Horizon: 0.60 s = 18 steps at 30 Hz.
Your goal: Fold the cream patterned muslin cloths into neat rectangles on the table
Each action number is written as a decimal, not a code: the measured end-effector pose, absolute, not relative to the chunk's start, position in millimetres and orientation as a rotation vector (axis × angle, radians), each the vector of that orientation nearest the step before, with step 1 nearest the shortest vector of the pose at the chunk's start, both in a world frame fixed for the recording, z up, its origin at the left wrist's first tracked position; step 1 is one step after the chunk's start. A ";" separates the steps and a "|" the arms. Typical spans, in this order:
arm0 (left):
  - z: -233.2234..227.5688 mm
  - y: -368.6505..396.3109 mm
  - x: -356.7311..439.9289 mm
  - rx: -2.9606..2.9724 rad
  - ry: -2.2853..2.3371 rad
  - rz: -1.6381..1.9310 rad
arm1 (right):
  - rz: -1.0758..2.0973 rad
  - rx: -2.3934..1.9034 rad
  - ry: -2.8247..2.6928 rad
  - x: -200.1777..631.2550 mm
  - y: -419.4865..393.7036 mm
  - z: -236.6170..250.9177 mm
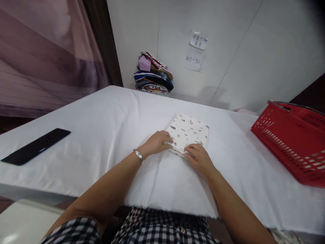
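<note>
A folded white cloth with small printed figures (189,133) lies on the white-covered table (106,135), near its middle. My left hand (158,142) rests on the cloth's near left corner, fingers curled over the edge. On the near edge, my right hand (199,156) pinches the layered fold with its fingertips. Both hands touch the cloth, which stays flat on the table. A metal bracelet (138,155) circles my left wrist.
A red plastic basket (291,139) stands at the table's right end. A flat black object (35,146) lies at the left. A pile of folded clothes (153,75) sits at the back against the wall, below two paper notes (195,51).
</note>
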<state>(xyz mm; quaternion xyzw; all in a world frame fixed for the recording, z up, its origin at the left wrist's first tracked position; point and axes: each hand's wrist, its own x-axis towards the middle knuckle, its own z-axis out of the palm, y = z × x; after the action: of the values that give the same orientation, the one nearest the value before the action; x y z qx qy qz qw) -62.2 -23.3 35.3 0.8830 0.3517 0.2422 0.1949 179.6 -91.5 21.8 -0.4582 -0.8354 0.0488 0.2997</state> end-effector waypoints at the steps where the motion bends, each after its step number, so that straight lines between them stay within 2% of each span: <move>1: 35.0 -22.6 -62.5 2.466 0.989 0.673 | 0.140 -1.216 -2.229 180.0 -91.2 21.8; 8: 39.7 -22.5 -63.6 2.469 1.009 0.555 | 0.193 -1.241 -2.197 180.5 -90.5 22.3; 18: 39.3 -23.5 -60.7 2.706 0.918 0.743 | 0.161 -1.135 -2.167 179.6 -92.3 20.7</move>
<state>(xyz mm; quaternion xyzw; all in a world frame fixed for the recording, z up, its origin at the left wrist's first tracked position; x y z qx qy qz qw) -60.7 -23.5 39.3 0.9125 0.3096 0.2504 0.0944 179.6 -92.3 20.7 -0.4358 -0.8319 0.0618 0.3381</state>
